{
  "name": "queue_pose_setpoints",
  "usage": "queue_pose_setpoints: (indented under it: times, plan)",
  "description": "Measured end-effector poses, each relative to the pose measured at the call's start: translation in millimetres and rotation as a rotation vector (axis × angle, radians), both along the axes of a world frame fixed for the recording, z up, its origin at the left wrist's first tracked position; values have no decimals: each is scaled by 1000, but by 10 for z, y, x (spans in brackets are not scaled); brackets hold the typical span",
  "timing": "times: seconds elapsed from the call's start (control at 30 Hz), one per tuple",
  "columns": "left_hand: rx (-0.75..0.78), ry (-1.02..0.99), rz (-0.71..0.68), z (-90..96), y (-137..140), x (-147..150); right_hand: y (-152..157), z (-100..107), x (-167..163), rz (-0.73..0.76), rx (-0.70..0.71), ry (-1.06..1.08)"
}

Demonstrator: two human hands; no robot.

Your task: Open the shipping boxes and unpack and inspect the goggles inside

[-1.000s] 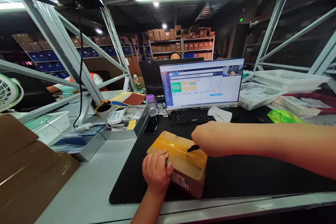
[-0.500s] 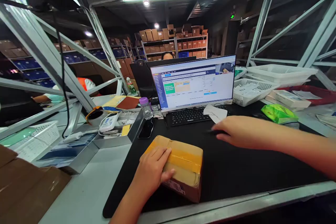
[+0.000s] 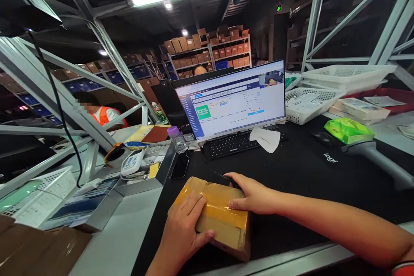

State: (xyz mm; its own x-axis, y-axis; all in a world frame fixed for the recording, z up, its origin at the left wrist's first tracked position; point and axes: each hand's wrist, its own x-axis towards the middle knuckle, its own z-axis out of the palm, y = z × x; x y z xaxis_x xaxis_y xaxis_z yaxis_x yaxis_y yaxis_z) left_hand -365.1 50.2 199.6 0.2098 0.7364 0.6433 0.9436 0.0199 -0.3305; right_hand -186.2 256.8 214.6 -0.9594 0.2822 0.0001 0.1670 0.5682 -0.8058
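A small cardboard box [image 3: 223, 225] sealed with shiny yellow tape sits at the front of the black desk mat [image 3: 291, 189]. My left hand [image 3: 186, 224] grips its left part, fingers across the top and thumb near the front edge. At the box's far right edge is my right hand [image 3: 249, 194], closed around a thin black pointed tool [image 3: 223, 176]. Its tip sticks out to the left above the box; its exact kind is not clear. The right thumb touches the tape.
Behind the box are a keyboard [image 3: 229, 144], white paper [image 3: 267, 139] and a monitor [image 3: 233, 103]. A phone [image 3: 180, 165] and purple-capped bottle [image 3: 176, 139] stand left, near a grey organizer tray [image 3: 161, 177]. Right are a green packet [image 3: 348, 130], handheld scanner [image 3: 378, 155] and white baskets [image 3: 293, 114].
My right hand has come left and toward me from near the paper to the box, carrying the black tool. My left hand stays on the box. The view has shifted, showing the scanner.
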Motion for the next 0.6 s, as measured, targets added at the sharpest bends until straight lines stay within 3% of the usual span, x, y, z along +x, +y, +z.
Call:
queue_pose_setpoints:
  times: [0.2, 0.3, 0.4, 0.6]
  plan:
    - [107, -26, -42, -87, 1, 69, -26, 91, 56, 52, 197, 6]
    - [280, -86, 3, -240, -14, 152, -45, 178, 70, 32, 322, 33]
    - [462, -121, 58, -412, 6, 226, -49, 360, 39, 51, 488, 69]
    - [574, -49, 135, -527, 80, 277, -168, 772, -387, 221, 638, -47]
